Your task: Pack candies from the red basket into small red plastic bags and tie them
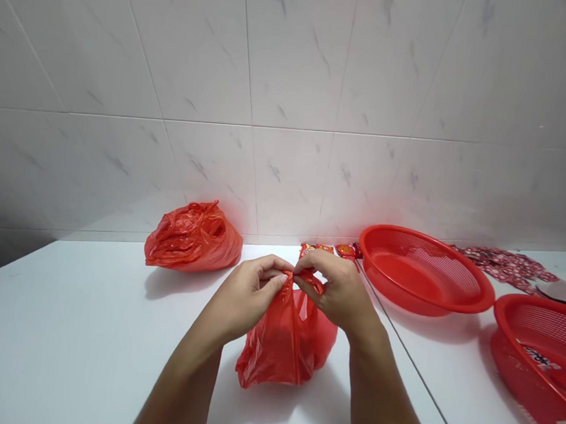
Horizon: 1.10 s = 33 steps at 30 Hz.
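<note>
A red plastic bag (280, 351) stands on the white table in front of me, its body slightly bulging; what it contains cannot be made out. My left hand (253, 294) pinches the gathered top of this bag between thumb and fingers. Close against it, my right hand (336, 287) also pinches the bag's top, with a loop of red plastic hanging under its fingers. The fingertips of both hands meet over the bag's mouth. Just behind the hands lie several small red snack packets (345, 250), partly hidden by my right hand.
A second, crumpled red bag (194, 238) sits at the back left near the tiled wall (297, 77). To the right are a red plastic basket (422, 299) and another red basket (534, 359), nearer. Behind them lies a red-and-white patterned item (506, 266). A seam runs along the table (99, 341).
</note>
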{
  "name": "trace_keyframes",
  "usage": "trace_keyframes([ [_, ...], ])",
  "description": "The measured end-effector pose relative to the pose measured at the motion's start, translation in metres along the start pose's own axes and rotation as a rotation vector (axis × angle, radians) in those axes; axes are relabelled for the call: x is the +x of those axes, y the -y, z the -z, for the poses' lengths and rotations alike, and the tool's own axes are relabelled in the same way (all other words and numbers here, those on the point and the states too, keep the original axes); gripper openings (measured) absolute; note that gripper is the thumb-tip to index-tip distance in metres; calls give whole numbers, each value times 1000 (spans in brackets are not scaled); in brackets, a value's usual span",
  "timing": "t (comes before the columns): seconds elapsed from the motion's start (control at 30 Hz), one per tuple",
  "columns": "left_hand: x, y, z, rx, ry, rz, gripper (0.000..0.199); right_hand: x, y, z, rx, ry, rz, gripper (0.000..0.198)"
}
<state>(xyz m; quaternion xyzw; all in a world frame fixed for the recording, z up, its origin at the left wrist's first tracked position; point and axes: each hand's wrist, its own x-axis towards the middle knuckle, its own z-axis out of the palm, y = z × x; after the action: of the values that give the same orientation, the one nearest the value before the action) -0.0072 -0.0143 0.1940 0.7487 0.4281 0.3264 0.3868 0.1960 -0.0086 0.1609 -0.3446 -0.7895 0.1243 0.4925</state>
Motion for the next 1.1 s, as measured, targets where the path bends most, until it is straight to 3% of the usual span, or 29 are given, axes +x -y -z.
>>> trace_keyframes([
  [0.1, -1, -2, 0, 83, -62, 28, 21, 0, 0, 0, 6, 3, -86, 11],
  [0.27, 3, 6, 6, 336, -113, 75, 23, -2, -12, 3, -91, 51, -256, 37],
  [0.47, 13, 50, 45, 560, -113, 457, 13, -23, -63, 26, -36, 429, -749, 45],
  [0.53, 13, 55, 51, 553, -95, 479, 12, -28, -72, 34, -44, 440, -830, 43],
  [0.73, 10, 33, 37, 531, -223, 310, 15, -27, -51, 46, -7, 277, -666, 42],
  [0.93, 6, 12, 16, 376, -256, 112, 20, -17, -21, 39, 487, 195, -630, 45],
  [1.1, 4, -1, -3, 269, -229, -71, 19, -9, 0, 21, 717, 413, -556, 44],
])
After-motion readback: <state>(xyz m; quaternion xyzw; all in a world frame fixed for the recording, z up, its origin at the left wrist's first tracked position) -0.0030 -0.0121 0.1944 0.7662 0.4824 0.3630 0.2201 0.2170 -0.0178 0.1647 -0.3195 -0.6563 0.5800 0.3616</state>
